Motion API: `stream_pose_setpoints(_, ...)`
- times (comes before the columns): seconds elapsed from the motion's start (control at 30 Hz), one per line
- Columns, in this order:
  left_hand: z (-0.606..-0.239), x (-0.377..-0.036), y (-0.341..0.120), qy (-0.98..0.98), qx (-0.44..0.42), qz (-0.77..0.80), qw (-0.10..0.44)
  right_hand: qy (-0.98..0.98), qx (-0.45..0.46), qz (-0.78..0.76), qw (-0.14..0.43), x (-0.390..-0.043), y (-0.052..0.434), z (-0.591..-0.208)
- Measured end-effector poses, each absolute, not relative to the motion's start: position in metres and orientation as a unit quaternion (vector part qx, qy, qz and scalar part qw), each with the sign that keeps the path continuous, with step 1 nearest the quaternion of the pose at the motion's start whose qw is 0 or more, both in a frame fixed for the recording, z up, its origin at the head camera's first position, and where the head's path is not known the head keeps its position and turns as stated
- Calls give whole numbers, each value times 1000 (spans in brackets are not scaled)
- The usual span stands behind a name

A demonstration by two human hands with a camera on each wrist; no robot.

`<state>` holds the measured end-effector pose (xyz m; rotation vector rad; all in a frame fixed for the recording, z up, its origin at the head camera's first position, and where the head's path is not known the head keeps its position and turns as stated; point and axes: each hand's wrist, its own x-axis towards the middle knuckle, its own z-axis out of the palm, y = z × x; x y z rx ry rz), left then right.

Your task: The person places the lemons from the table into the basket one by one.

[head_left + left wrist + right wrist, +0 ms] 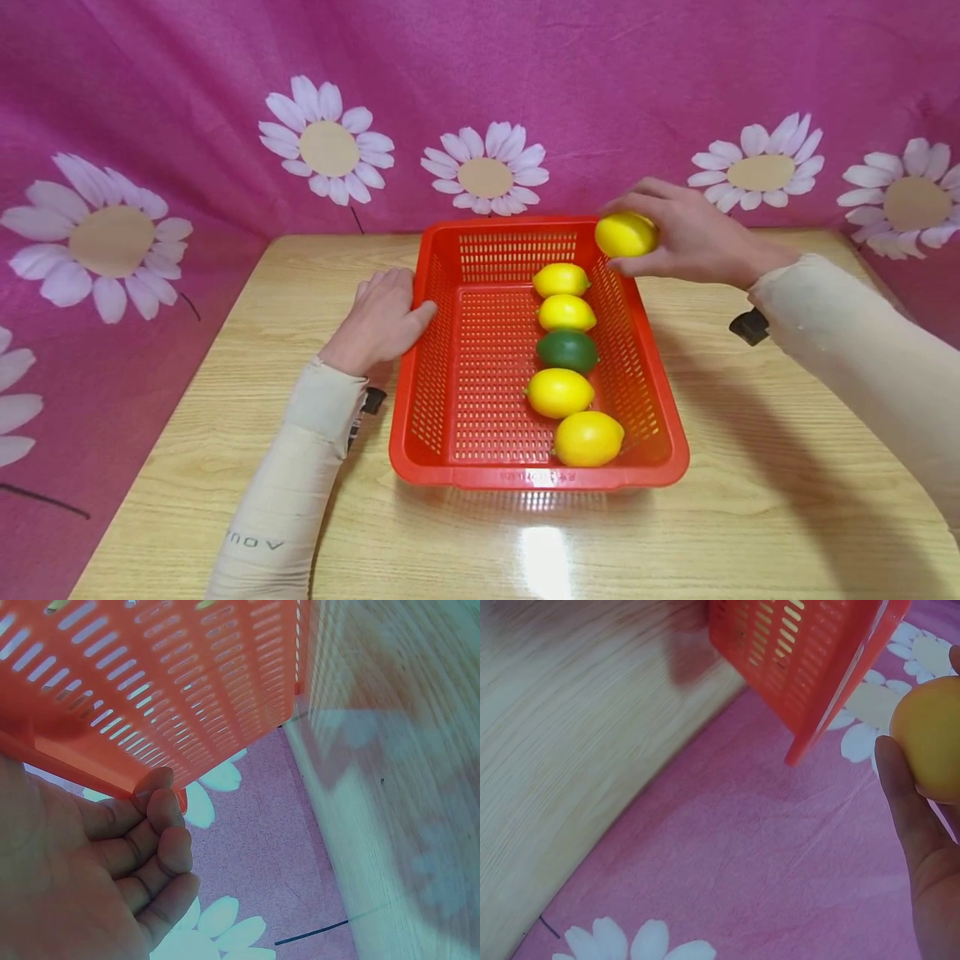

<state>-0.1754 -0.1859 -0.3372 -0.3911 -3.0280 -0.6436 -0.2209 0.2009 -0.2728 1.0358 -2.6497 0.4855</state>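
Observation:
A yellow lemon [624,235] is in my right hand [686,237], gripped between thumb and fingers above the far right corner of a red plastic basket [540,477]. The right wrist view shows the same lemon [934,739] at its right edge, partly cut off. My left hand [381,323] holds the basket's left rim, thumb over the top. From below, the left wrist view shows its curled fingers [174,851] against the rim's outer side. Along the basket's right side lie several yellow lemons [558,392] in a row, with a green lemon-shaped fruit [567,351] among them.
The basket stands on a light wooden table [300,283]. Behind and to the sides hangs a pink cloth [600,75] with large white flowers. Inside the basket, the left part of its slotted floor [491,367] is bare.

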Motion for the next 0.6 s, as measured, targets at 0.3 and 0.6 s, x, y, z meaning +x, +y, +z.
stream_pose_setpoints(0.3, -337, -176, -186, -970, -122, -210, 6, -904, 370, 182, 116, -220, 186, -276)
stream_pose_setpoints(0.6, -337, -176, -186, -970, -118, -212, 4, -896, 387, 187, 106, -221, 171, -276)
